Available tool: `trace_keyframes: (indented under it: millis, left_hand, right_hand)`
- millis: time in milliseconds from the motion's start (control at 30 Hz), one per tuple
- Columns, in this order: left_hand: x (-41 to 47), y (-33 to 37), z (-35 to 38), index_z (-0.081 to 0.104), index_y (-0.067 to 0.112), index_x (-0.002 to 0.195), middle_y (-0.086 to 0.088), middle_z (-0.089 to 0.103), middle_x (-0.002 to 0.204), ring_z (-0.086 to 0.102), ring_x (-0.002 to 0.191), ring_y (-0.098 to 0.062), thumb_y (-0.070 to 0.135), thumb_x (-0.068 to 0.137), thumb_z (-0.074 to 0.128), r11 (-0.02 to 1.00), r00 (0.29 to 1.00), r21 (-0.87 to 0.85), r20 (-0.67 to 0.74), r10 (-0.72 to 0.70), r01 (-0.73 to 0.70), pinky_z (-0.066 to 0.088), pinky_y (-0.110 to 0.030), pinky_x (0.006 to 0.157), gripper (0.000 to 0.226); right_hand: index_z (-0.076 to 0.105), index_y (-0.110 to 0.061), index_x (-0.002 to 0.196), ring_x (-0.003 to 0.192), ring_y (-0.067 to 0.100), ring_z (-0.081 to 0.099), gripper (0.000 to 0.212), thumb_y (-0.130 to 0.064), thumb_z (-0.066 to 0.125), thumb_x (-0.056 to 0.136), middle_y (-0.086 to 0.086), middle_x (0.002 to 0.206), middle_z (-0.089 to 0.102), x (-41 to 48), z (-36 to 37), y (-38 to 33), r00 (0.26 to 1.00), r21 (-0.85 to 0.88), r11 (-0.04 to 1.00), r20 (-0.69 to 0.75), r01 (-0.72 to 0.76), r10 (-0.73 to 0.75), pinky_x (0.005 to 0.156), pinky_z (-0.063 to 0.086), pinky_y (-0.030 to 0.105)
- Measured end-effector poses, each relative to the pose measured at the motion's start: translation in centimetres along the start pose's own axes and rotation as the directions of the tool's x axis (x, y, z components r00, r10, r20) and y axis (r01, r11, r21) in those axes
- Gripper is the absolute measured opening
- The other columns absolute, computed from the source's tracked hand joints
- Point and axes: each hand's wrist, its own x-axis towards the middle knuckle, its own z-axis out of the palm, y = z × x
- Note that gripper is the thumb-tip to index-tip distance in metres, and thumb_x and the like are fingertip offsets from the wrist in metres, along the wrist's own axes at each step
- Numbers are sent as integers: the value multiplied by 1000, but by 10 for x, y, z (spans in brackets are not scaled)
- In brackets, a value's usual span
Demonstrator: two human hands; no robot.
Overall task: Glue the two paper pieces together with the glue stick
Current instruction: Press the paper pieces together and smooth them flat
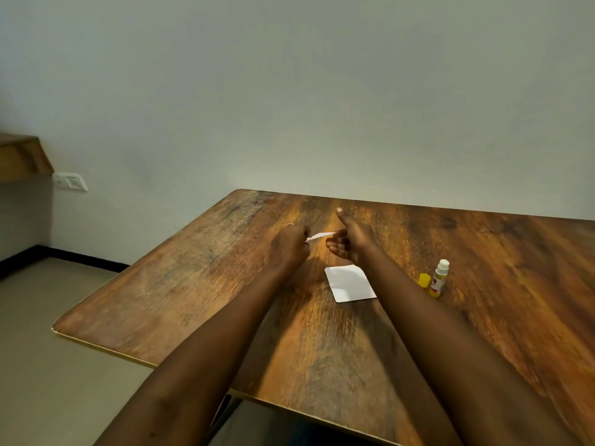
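A small white paper piece is held above the table, seen almost edge-on. My left hand pinches its left end. My right hand touches its right end with the fingertips, thumb raised. A second white paper piece lies flat on the wooden table just below my hands, partly under my right forearm. The glue stick, white with a yellow base, stands uncapped to the right. Its yellow cap sits beside it on the left.
The table's left edge and near edge drop off to a beige floor. A pale wall runs right behind the table's far edge. A wall socket and a wooden shelf are at the far left.
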Motion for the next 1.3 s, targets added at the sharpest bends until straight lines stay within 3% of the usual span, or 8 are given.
trace_keyframes:
  millis: [133,200,300,367,467,633,1033,1300]
  left_hand:
    - [-6,10,11,65,10,115,-13,67,106,60,90,-25,8,89,57,970,977,126,-24,212,-207,43,-27,68,27]
    - [-7,8,14,54,15,129,-12,61,123,56,108,-26,25,89,61,977,984,121,37,174,-177,42,-28,82,42]
    - [-8,7,14,22,15,149,-12,23,157,21,143,-35,58,80,60,993,967,-38,233,-102,113,19,-48,115,89]
    - [-8,4,15,19,13,150,-13,16,159,18,145,-34,65,85,44,917,910,-216,324,-257,336,18,-53,115,87]
    - [-5,1,18,57,7,115,-12,60,114,61,93,-23,56,89,45,652,821,-521,478,-312,551,49,-34,75,57]
    - [0,7,27,65,-2,97,-9,63,78,56,60,-15,11,89,63,345,717,-643,506,-479,684,44,-21,41,16]
    - [-3,15,43,61,-3,72,-13,62,64,57,48,-17,5,78,74,390,639,-516,508,-578,763,47,-22,41,17]
    - [-4,21,50,69,-6,88,-16,68,82,62,56,-16,8,80,73,488,675,-476,410,-613,732,52,-24,46,17]
  right_hand:
    - [58,1,81,65,21,62,6,1,62,85,18,92,62,3,-10,-15,999,-18,998,-10,-52,52,39,52,21]
    - [57,1,74,68,23,62,12,9,60,82,17,93,62,6,-18,-15,998,-45,998,-37,-45,43,39,53,22]
    - [58,3,78,75,24,63,8,9,60,83,12,83,62,6,-35,-14,998,-35,999,-49,-31,29,41,54,23]
    - [59,0,78,73,22,63,8,5,61,84,10,82,62,8,-48,-10,999,-16,1000,-39,-27,27,44,55,25]
    - [60,-4,80,79,24,63,8,1,61,86,11,89,65,14,-64,-1,999,33,999,-5,-39,39,58,55,32]
    - [62,-3,84,96,32,64,2,-1,63,85,17,105,66,24,-80,15,998,-76,995,-40,-58,55,67,56,35]
    - [67,4,86,66,19,56,12,-5,71,79,8,74,60,29,-98,34,985,-438,898,-170,-46,-32,49,46,26]
    - [65,3,82,83,29,63,13,-7,72,78,15,88,64,36,-102,48,974,-481,873,-226,-88,-26,81,57,44]
